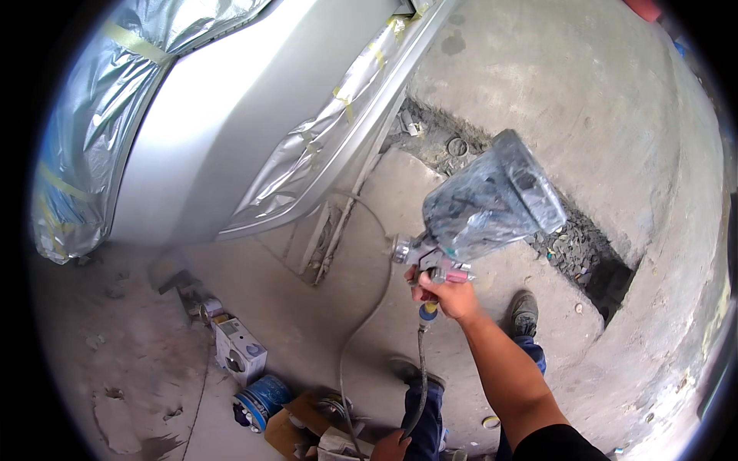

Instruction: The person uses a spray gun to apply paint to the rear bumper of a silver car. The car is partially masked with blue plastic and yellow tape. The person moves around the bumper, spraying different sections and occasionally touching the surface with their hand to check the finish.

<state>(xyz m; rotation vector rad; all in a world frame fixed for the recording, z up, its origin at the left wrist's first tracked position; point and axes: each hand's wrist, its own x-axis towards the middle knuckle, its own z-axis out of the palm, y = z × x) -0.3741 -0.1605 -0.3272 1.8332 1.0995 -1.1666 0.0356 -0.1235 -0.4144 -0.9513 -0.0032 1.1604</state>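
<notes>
My right hand (450, 296) is wrapped round the handle of a spray gun (419, 257). Its large, paint-stained cup (484, 203) sits on top, tilted to the right, and its nozzle points left toward the silver car body panel (223, 100). A gap separates the gun from the panel. From the fitting under the handle an air hose (422, 361) runs down to my left hand (390, 447), closed on it at the lower edge. Most of the left hand's fingers are out of sight.
Silver masking film (84, 146) with yellow tape covers the panel's left and lower parts. A white box (240, 349), a blue tin (265, 399) and an open cardboard box (288, 434) stand at lower left. A rubble-filled trench (576, 253) cuts the concrete floor near my foot.
</notes>
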